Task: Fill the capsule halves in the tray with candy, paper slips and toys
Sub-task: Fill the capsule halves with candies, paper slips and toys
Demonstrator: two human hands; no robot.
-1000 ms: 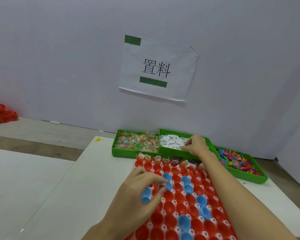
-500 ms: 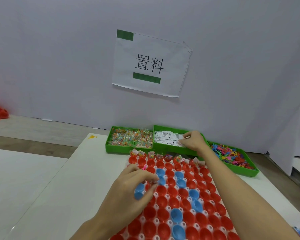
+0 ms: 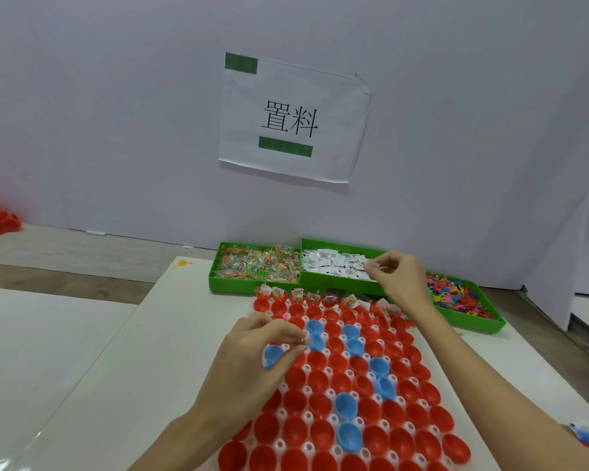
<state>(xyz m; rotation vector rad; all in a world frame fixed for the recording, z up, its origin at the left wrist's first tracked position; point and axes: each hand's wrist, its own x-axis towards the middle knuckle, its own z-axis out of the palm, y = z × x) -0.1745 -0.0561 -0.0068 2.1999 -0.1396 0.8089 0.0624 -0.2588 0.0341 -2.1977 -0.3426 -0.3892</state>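
Right hand (image 3: 400, 277) pinching white paper slip (image 3: 371, 265)

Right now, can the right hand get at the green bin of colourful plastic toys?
Probably yes. The right hand is over the green bin of white paper slips, directly beside the green bin of colourful plastic toys. Nothing lies between them, and the toy bin is open-topped. Its grip seems pinched on a slip, though.

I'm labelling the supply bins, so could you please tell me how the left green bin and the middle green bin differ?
The left green bin holds clear-wrapped, multicoloured candy; the middle green bin holds white printed paper slips. No hand is at the left bin, while the right hand is over the middle bin, its fingers at the slips. Both are shallow, rectangular, and stand side by side behind the capsule tray.
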